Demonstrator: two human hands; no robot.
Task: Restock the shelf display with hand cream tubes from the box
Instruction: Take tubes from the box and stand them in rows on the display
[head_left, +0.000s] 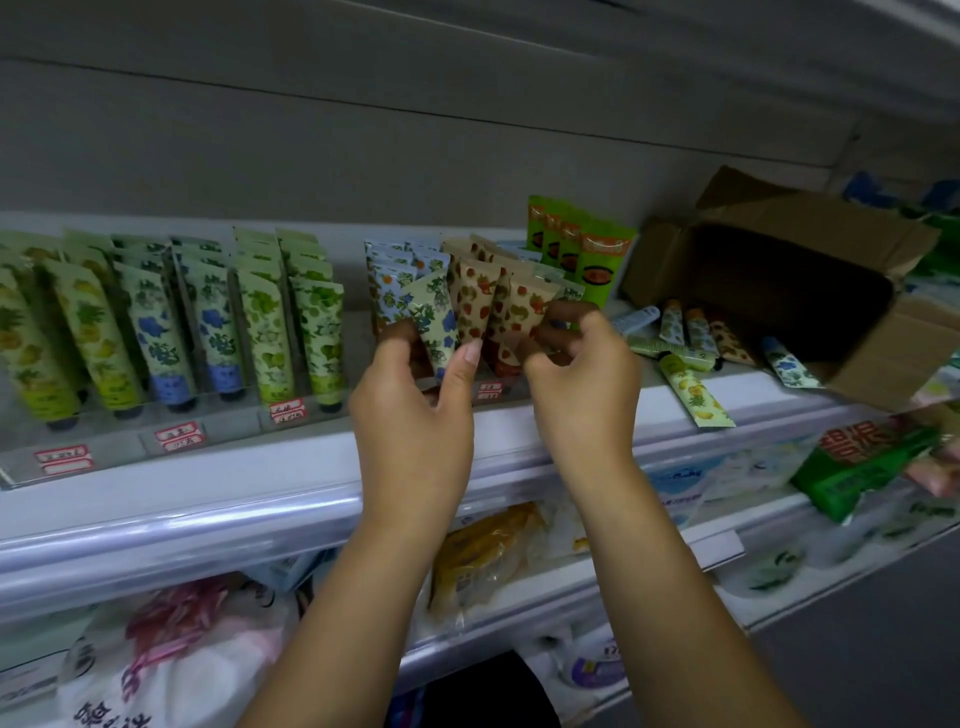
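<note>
The left grip pinches a blue-flower hand cream tube between thumb and fingers. The tube is tilted, cap end down, at the front of the display tray, between the orange-flower row and the strawberry-print tubes. The right grip is curled onto the front strawberry-print tubes, apparently holding them aside. The step in hand is probably seating or re-sorting this tube. Brace the row with the right grip so that neighbouring tubes do not topple. Lower the tube cap-first to the tray's front lip, print facing out. A matching blue-flower lane stands further left; verify the lane before release. Further loose tubes lie on the shelf beside the tipped cardboard box.
</note>
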